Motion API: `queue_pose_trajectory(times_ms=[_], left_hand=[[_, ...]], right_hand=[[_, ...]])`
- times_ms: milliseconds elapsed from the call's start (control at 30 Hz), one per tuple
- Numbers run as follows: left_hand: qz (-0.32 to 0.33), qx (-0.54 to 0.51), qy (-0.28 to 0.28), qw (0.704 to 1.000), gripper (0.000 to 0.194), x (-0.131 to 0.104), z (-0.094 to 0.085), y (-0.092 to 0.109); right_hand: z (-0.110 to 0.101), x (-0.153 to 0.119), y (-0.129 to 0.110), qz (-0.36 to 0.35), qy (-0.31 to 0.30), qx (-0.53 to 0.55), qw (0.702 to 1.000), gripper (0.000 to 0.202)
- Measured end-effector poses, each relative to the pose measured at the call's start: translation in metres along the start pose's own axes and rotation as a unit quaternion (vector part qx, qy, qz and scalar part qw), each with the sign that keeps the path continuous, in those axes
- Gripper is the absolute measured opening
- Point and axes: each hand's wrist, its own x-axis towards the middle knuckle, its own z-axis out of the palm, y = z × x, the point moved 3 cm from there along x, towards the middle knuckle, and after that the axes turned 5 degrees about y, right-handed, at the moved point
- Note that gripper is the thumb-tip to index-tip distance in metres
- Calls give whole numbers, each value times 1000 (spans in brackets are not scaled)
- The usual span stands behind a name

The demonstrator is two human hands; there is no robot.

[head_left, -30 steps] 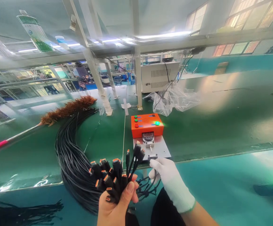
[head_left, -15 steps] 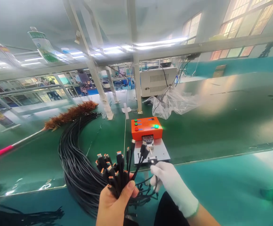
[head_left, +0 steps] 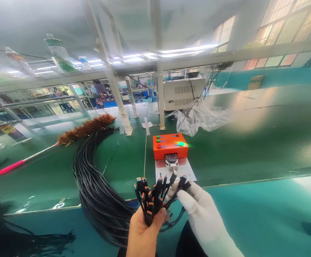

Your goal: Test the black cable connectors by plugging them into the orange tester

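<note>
My bare left hand is wrapped round a bunch of black USB cables, their plugs fanned upward with orange showing at many tips. Just to the right, my white-gloved right hand closes thumb and fingers on a black cable at the bunch's edge; dark plugs stick up by its fingertips. Beyond the hands stands an orange test box with a lit green button. A small digital gauge sits before it on a metal plate, whose near part the hands and cables hide.
A long bundle of black cables hangs over the green bench edge at left. Behind it lies a brown feather duster with a pink handle. Clear plastic wrap lies near a white metal cabinet. Another dark cable heap shows lower left.
My right hand has come away from the metal plate's front and moved up to the cables in my left hand. The left hand has shifted right and lower.
</note>
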Motion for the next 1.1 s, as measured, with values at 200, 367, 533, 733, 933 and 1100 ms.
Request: queue_pose_trajectory(times_ms=[200, 367, 533, 733, 933, 1100], left_hand=[[-37, -23, 32, 999, 33, 7, -8, -3], [-13, -82, 74, 994, 28, 7, -13, 13], [3, -70, 76, 995, 27, 5, -14, 14], [12, -86, 84, 993, 24, 2, -11, 14], [-3, -51, 66, 997, 24, 4, -14, 11], [16, -18, 56, 998, 32, 7, -17, 9]], right_hand=[[-13, 4, 17, 59, 65, -9, 996, 28], [-29, 13, 34, 167, 86, -129, 974, 24], [-36, 22, 53, 225, 81, -147, 960, 21], [-35, 26, 59, 241, 72, -124, 960, 21], [-32, 29, 57, 216, 75, -116, 967, 24], [-31, 35, 58, 237, 75, -111, 962, 22]])
